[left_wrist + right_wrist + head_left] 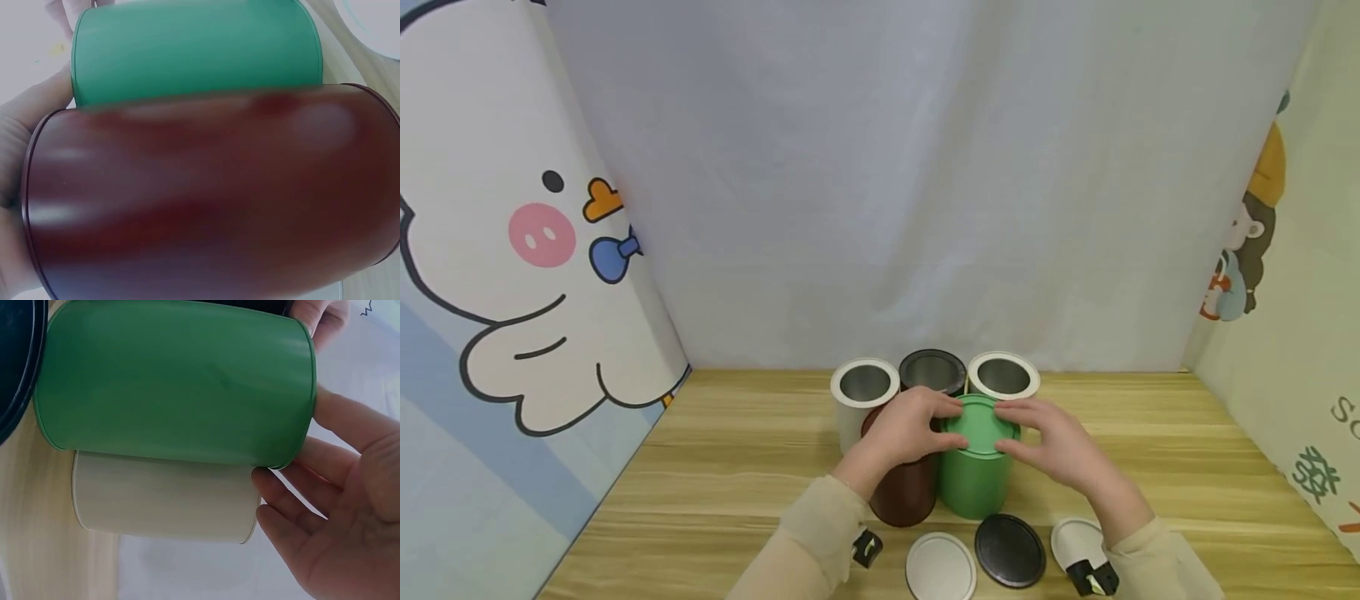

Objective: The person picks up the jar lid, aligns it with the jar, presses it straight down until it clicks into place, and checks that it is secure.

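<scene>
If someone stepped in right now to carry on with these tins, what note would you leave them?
Left hand: fingers on the green lid of the green tin, over the brown tin.
Right hand: fingers on the same lid's right edge.
Done: green tin lidded.
Left: two white tins and a black tin behind stand open; white lid, black lid and another white lid lie in front.

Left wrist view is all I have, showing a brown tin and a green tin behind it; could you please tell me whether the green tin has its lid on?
Observer: Yes, the green tin is lidded; both hands' fingers rest on its lid.
Operator: Are other tins around?
Observer: Three open ones behind: white tin, black tin, cream tin.
Operator: Any loose lids?
Observer: A white lid and a black lid lie in front.
</scene>
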The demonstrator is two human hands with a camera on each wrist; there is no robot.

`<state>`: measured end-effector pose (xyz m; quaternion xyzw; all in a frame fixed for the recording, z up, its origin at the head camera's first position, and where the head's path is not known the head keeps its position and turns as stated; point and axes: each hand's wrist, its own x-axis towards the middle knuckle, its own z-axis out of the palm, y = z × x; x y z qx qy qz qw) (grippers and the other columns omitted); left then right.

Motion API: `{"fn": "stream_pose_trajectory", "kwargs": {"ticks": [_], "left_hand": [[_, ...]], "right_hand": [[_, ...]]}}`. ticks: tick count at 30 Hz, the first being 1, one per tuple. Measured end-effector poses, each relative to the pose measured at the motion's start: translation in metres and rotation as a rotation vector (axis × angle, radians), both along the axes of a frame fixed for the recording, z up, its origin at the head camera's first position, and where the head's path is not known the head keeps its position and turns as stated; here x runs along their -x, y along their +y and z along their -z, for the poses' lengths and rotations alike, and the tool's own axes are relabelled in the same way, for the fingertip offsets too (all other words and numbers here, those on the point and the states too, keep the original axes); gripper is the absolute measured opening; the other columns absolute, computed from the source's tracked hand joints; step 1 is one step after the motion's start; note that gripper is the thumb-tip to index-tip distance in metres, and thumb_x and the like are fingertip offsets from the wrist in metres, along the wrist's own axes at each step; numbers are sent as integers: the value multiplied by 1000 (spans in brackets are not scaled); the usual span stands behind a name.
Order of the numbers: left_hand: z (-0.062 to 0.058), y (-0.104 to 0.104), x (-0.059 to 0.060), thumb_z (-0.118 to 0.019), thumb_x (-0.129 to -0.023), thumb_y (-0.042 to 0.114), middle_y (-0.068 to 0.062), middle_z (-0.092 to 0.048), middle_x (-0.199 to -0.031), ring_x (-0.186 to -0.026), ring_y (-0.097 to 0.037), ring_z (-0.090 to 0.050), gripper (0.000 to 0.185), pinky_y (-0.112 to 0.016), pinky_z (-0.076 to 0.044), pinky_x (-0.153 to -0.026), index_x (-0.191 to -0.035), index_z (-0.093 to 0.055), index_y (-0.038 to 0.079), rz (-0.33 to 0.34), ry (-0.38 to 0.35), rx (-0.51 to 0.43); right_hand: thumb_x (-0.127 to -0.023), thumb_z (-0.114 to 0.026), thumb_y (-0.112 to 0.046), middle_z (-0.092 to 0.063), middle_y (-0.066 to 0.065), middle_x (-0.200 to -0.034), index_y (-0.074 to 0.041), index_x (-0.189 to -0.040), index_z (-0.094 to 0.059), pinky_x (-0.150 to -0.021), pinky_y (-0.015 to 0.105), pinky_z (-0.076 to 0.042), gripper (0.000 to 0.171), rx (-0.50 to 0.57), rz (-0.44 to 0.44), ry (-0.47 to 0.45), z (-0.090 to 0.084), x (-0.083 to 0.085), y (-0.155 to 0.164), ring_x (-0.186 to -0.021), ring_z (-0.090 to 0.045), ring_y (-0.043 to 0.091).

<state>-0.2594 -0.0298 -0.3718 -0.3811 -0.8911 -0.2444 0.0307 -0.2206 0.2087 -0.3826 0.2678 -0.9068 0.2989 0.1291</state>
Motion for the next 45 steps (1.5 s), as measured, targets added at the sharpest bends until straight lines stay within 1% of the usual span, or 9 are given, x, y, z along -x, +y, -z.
{"fn": "stream_pose_trajectory", "kwargs": {"ticks": [7,11,14,20,25,32,35,42,45], "left_hand": [[4,1,-6,-76,-89,26,-7,-67,-124,-119,-21,-60,40,-28,-47,-100,-123,-71,6,-6,79,-5],[8,1,-13,-76,-89,24,-7,-69,-121,-117,-22,-61,37,-32,-44,-103,-120,-71,4,-15,165,-46],[8,-2,-19,-78,-88,24,-9,-69,-120,-117,-24,-60,40,-34,-44,-104,-121,-70,3,-28,204,-95],[9,-9,-34,-79,-87,24,-9,-68,-120,-115,-25,-59,44,-34,-47,-99,-124,-69,3,-54,206,-195],[11,-15,-48,-81,-85,21,-8,-69,-113,-109,-23,-62,40,-34,-50,-94,-118,-71,2,-48,208,-304],[22,-23,-60,-83,-82,16,-5,-71,-105,-100,-20,-64,32,-33,-50,-91,-109,-73,3,-20,330,-415],[27,-27,-65,-83,-81,14,-4,-72,-101,-98,-19,-64,27,-32,-51,-89,-104,-74,3,-14,371,-461],[34,-38,-76,-81,-80,11,-3,-72,-104,-100,-18,-64,28,-28,-50,-90,-106,-74,5,-48,388,-501],[36,-43,-79,-80,-79,11,-3,-71,-106,-102,-18,-63,31,-27,-49,-92,-109,-73,4,-53,395,-506]], "right_hand": [[-86,-77,-12,-64,17,-126,2,-118,-70,-98,59,-44,36,42,-9,98,13,-3,0,-116,-58,41],[-83,-79,-9,-66,13,-124,0,-114,-72,-93,56,-47,33,63,-4,209,21,-6,-1,-112,-60,38],[-81,-80,-7,-67,12,-122,-1,-112,-73,-91,53,-47,32,87,8,264,25,-8,-2,-109,-60,34],[-79,-80,-5,-68,8,-120,-4,-114,-73,-92,50,-45,35,140,27,299,29,-15,-3,-110,-58,31],[-77,-81,-3,-69,5,-117,-5,-117,-72,-95,36,-44,41,170,27,331,30,-24,-3,-108,-59,27],[-73,-82,-2,-69,5,-115,-5,-119,-71,-97,29,-42,47,187,28,370,31,-38,-5,-106,-61,26],[-72,-82,-3,-70,5,-114,-6,-118,-71,-99,22,-39,47,198,15,384,32,-42,-5,-105,-61,26],[-70,-83,-4,-70,4,-109,-5,-117,-72,-97,16,-39,48,222,-46,439,36,-47,-8,-99,-62,22],[-74,-82,-7,-70,2,-108,-5,-118,-71,-96,16,-40,45,223,-69,432,39,-49,-9,-99,-62,20]]}}
